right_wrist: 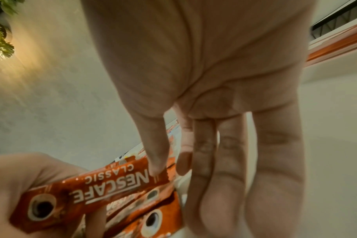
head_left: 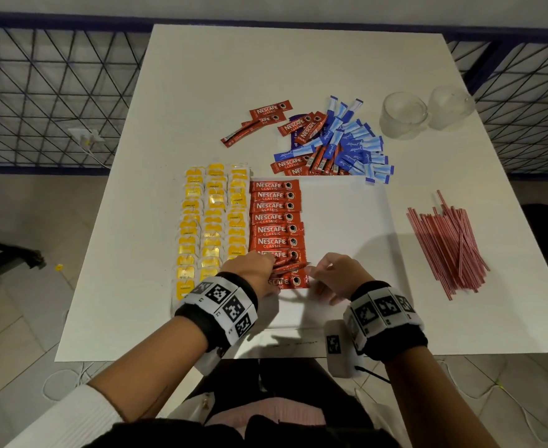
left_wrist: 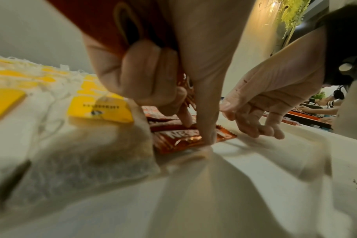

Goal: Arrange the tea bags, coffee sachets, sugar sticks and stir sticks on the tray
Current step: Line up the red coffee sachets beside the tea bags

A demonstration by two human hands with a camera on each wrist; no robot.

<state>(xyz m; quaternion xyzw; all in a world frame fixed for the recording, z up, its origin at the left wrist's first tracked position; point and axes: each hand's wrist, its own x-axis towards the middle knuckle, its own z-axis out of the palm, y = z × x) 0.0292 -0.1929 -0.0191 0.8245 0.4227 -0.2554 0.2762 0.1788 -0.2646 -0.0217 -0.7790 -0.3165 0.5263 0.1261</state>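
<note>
Left hand (head_left: 256,272) grips a small bunch of red foil coffee sachets (right_wrist: 88,185), while the right hand (head_left: 332,275) pinches the end of the top one between thumb and forefinger, its other fingers loose. Both work at the near end of the sachet column (head_left: 274,218) on the flat white tray (head_left: 344,221), just beside the yellow-tagged tea bags (head_left: 213,221). Best drawn out singly, laid flat, parallel, ends flush with the row. Sachets read "NESCAFE CLASSIC"; the blue sugar sticks (head_left: 353,147) read "equal".
</note>
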